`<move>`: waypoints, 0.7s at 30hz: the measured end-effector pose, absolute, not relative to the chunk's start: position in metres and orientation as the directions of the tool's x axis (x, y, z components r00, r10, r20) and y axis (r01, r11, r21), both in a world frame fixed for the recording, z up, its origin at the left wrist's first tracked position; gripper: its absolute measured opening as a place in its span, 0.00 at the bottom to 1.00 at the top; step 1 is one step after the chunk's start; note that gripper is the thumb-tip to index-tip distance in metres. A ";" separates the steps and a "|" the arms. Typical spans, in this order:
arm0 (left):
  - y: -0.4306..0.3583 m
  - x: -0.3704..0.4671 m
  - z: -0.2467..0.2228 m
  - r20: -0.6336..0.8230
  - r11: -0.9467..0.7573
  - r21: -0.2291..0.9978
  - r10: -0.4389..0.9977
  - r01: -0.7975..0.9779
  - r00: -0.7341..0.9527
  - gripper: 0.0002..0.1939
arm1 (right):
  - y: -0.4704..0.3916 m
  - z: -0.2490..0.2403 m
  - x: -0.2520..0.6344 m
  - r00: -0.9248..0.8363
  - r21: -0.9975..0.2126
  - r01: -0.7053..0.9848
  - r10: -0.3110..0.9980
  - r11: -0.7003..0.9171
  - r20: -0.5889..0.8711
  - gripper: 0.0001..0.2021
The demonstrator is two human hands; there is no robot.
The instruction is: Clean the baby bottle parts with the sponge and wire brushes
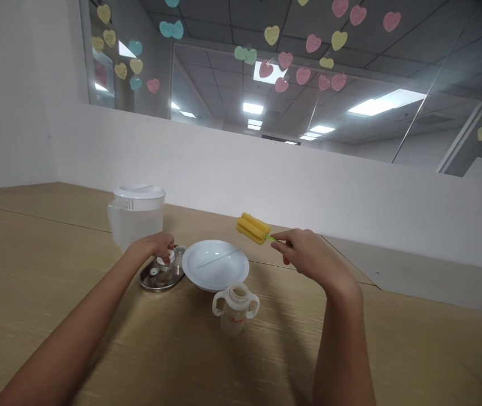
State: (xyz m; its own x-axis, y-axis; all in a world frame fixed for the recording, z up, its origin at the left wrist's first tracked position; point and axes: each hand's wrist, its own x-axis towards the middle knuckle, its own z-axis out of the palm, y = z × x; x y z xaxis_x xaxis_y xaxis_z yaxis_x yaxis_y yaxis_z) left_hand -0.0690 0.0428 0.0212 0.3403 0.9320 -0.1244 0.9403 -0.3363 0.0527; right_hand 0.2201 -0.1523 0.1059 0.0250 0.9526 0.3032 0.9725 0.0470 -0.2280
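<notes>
My right hand (304,251) is closed on the thin green handle of a yellow sponge brush (253,228), its head raised above the table to the right of a white bowl (215,265). A thin line crosses the bowl. Over a round metal tray (156,285) at the left, my left hand (160,246) has its fingers bent around a small white-topped item (166,259); other small clear and white parts lie on the tray. In front of the bowl stands an uncapped, two-handled bottle (234,316) with red lettering.
Behind my left hand stands a clear pitcher (137,223) with a white lid. The wooden table (173,355) meets a white wall (266,175) at the back. Above it is a glass pane with heart-shaped notes.
</notes>
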 end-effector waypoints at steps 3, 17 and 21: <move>0.044 -0.066 0.016 -0.161 -0.340 0.044 0.926 0.940 0.342 0.24 | -0.152 0.106 0.220 0.021 -0.231 0.972 0.953 0.052 0.302 0.12; 0.047 -0.053 0.002 -0.162 -0.263 0.037 0.950 0.964 0.265 0.42 | -0.149 0.104 0.222 0.037 -0.241 0.970 0.967 0.026 0.254 0.13; 0.043 -0.051 0.004 -0.160 -0.265 0.042 0.950 0.963 0.269 0.43 | -0.148 0.104 0.222 0.048 -0.256 0.967 0.975 0.010 0.218 0.13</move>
